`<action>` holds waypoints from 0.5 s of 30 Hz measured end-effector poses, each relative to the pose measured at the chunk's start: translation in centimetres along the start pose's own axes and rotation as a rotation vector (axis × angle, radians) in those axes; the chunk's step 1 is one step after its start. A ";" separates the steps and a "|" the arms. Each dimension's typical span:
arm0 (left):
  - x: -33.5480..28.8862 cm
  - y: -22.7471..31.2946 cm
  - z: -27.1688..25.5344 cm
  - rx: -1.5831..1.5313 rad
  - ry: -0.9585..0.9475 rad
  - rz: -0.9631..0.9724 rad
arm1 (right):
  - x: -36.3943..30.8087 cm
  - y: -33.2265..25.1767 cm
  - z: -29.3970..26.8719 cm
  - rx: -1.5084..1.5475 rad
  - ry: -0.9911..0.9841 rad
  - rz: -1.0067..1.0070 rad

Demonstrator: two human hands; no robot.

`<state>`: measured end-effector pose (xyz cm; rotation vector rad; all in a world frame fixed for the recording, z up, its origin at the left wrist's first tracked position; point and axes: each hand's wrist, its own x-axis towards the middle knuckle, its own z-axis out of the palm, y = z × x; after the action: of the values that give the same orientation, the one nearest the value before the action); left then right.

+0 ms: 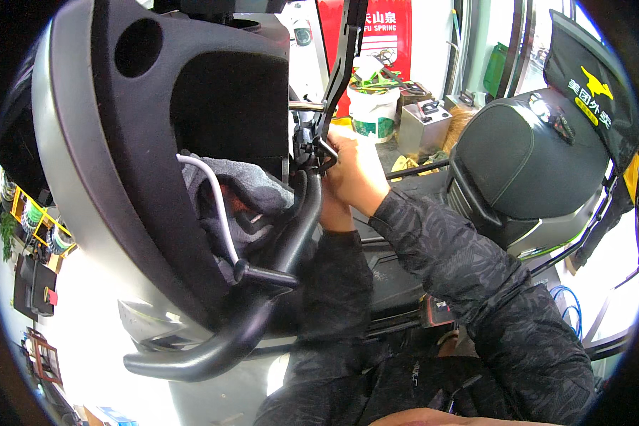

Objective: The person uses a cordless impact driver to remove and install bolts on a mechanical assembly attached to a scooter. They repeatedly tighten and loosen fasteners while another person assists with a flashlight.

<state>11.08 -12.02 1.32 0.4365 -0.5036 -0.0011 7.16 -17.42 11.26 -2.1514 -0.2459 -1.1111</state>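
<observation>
Both my hands are at a black metal bracket (311,145) beside the dark front panel (106,113) of a scooter. My right hand (358,170) is closed at the bracket, next to a small black bent piece (325,155); what its fingers hold is hidden. Below it, my left hand (336,211) reaches up behind a thick black curved tube (291,241), its fingers out of sight. An upright black bar (342,67) rises from the bracket. In the panel's open pocket lie grey and dark cloths (245,181) with a white cable (216,192).
To the right is a black scooter seat (525,156) with a black bag (582,78) behind it. A white bucket (373,110) of tools and a metal box (424,128) stand beyond my hands. A red box (437,311) lies below my right forearm. Shelves (46,227) line the far left.
</observation>
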 end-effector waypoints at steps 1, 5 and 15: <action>-0.2 0.2 0.9 0.001 0.091 -0.006 | 0.1 -0.2 -0.2 0.021 0.008 0.003; -0.7 0.8 3.2 0.161 0.048 0.259 | 0.4 -0.7 -1.0 -0.016 0.017 -0.043; 1.2 1.1 1.1 -0.080 0.078 0.061 | 1.3 -0.5 -2.1 -0.063 -0.010 -0.165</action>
<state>11.51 -11.63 3.17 0.3419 -0.4385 0.0541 6.36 -18.66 13.31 -2.2252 -0.4041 -1.2147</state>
